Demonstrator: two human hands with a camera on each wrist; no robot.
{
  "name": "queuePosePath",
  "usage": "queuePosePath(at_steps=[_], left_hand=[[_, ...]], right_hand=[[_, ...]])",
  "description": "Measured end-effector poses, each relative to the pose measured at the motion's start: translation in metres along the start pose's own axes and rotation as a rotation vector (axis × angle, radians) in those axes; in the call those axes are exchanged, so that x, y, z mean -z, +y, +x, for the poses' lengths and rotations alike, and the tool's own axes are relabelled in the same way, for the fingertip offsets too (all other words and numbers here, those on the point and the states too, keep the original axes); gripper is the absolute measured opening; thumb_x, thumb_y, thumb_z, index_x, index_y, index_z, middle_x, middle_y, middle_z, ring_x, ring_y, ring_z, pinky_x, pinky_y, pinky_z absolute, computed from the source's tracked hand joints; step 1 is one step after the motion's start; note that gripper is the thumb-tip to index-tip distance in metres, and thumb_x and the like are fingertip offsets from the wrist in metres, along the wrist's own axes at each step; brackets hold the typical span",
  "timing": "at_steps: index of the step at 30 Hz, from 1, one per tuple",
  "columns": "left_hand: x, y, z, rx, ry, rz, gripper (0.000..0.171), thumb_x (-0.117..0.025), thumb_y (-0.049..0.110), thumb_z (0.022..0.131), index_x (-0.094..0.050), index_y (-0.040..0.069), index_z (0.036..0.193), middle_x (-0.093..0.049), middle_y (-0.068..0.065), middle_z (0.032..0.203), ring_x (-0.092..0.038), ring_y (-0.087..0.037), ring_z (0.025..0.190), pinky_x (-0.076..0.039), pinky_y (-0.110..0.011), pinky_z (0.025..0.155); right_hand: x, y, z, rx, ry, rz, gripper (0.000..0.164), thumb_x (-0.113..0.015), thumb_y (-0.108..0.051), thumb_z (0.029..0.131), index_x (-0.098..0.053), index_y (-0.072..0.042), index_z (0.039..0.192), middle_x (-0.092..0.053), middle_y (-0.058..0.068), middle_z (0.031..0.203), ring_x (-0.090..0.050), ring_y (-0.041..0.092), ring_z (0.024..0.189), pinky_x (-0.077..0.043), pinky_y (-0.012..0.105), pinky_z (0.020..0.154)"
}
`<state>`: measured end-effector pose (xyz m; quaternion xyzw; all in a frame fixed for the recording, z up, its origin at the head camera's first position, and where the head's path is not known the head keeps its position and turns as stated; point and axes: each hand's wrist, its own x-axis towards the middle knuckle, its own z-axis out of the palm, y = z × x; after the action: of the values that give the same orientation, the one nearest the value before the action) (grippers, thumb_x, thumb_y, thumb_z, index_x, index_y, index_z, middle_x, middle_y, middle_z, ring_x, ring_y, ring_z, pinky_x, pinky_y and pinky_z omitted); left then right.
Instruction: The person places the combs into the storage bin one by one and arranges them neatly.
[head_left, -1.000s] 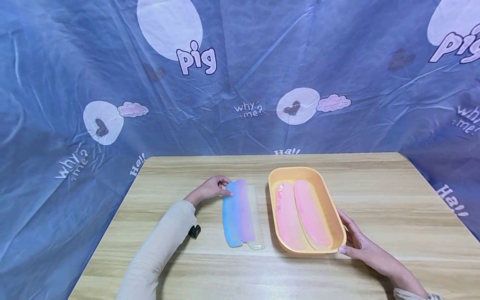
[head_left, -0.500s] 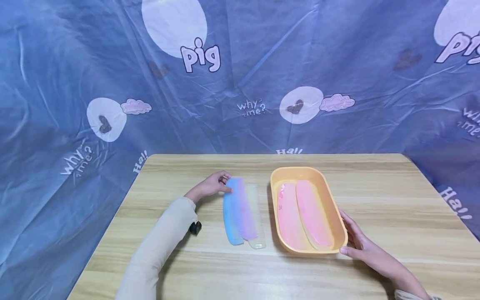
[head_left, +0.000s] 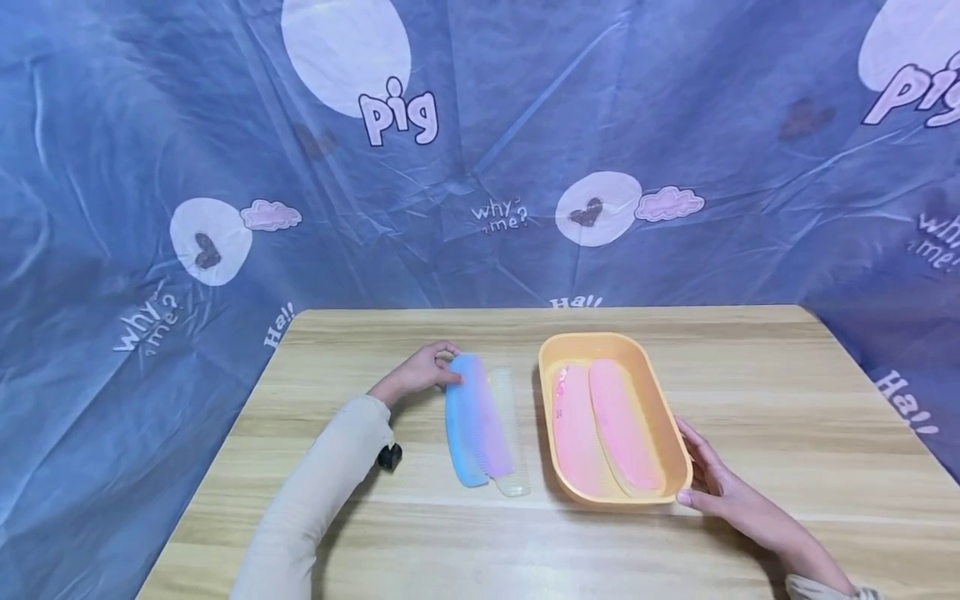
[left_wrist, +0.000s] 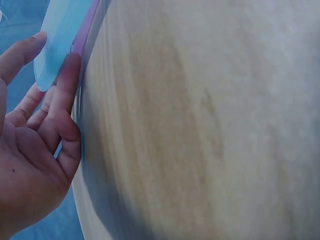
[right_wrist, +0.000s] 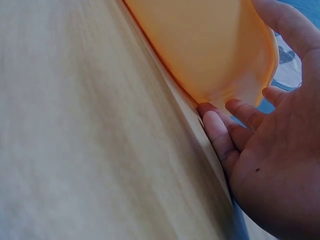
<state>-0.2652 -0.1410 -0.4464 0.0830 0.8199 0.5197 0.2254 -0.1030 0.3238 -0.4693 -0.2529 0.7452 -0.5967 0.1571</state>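
My left hand [head_left: 426, 369] pinches the top end of a blue comb [head_left: 461, 429] between thumb and fingers. Purple [left_wrist: 86, 27] shows along the comb's right side; whether that is a second comb, I cannot tell. A clear, pale comb [head_left: 512, 433] lies partly covered at the right of these. My right hand [head_left: 723, 487] holds the near right corner of an orange plastic basin [head_left: 671, 421], thumb at its rim and fingers against its outer wall. Inside lie two pink combs [head_left: 624, 425], side by side and fading to yellow.
A small black object [head_left: 390, 457] sits by the left sleeve, at the wrist. The wooden table [head_left: 360, 550] bears everything, with a blue printed cloth [head_left: 450, 250] hanging behind its far edge.
The top of the blue and purple comb has shifted slightly left and away with my left hand, so it tilts a little more. My right hand and the basin stay put.
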Motion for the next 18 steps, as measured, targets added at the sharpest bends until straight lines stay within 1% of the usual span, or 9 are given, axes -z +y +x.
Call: queuePosePath(at_steps=[4,7,10,13,16,18], left_hand=[[0.001,0.001,-0.003,-0.020,0.000,-0.024,0.050,-0.070,0.005,0.084,-0.045,0.000,0.127,-0.069,-0.017,0.098,-0.065,-0.013,0.077,-0.054,-0.030,0.069],[0.002,0.002,-0.003,-0.040,0.003,-0.030,0.048,-0.069,0.003,0.085,-0.046,0.000,0.127,-0.070,-0.017,0.095,-0.063,-0.013,0.071,-0.052,-0.028,0.064],[0.002,0.006,-0.004,-0.059,0.000,-0.036,0.047,-0.067,0.003,0.085,-0.047,0.001,0.128,-0.071,-0.015,0.092,-0.064,-0.013,0.068,-0.051,-0.028,0.062],[-0.001,0.013,-0.006,-0.079,-0.012,-0.046,0.048,-0.067,0.003,0.085,-0.047,0.001,0.128,-0.071,-0.015,0.094,-0.067,-0.013,0.070,-0.054,-0.030,0.065],[-0.004,0.018,-0.008,-0.078,-0.019,-0.058,0.049,-0.067,0.003,0.084,-0.048,0.002,0.129,-0.072,-0.014,0.093,-0.067,-0.013,0.070,-0.053,-0.030,0.066],[-0.006,0.020,-0.009,-0.066,-0.016,-0.063,0.049,-0.067,0.003,0.084,-0.047,0.003,0.129,-0.072,-0.008,0.086,-0.064,-0.011,0.067,-0.050,-0.027,0.064]], right_hand=[[0.001,0.000,0.001,0.006,-0.006,-0.005,0.086,-0.048,0.008,0.093,0.004,-0.018,0.156,-0.016,-0.027,0.150,-0.031,-0.018,0.129,-0.035,0.007,0.096],[0.001,0.001,0.000,-0.005,-0.012,-0.001,0.085,-0.048,0.006,0.094,0.005,-0.019,0.156,-0.016,-0.027,0.150,-0.030,-0.018,0.129,-0.035,0.007,0.097],[0.001,0.001,0.000,-0.013,-0.007,-0.001,0.084,-0.047,0.005,0.095,0.004,-0.020,0.156,-0.016,-0.027,0.150,-0.030,-0.018,0.129,-0.035,0.007,0.097],[0.002,0.001,0.000,-0.011,-0.004,-0.003,0.084,-0.048,0.005,0.095,0.004,-0.020,0.156,-0.016,-0.027,0.150,-0.031,-0.018,0.129,-0.036,0.007,0.097],[0.001,0.001,-0.001,-0.020,0.000,-0.006,0.084,-0.048,0.004,0.095,0.004,-0.020,0.156,-0.016,-0.028,0.149,-0.031,-0.018,0.128,-0.035,0.007,0.097],[0.001,0.001,-0.002,-0.040,0.004,-0.005,0.084,-0.048,0.003,0.095,0.004,-0.022,0.156,-0.015,-0.029,0.148,-0.031,-0.019,0.127,-0.035,0.007,0.096]])
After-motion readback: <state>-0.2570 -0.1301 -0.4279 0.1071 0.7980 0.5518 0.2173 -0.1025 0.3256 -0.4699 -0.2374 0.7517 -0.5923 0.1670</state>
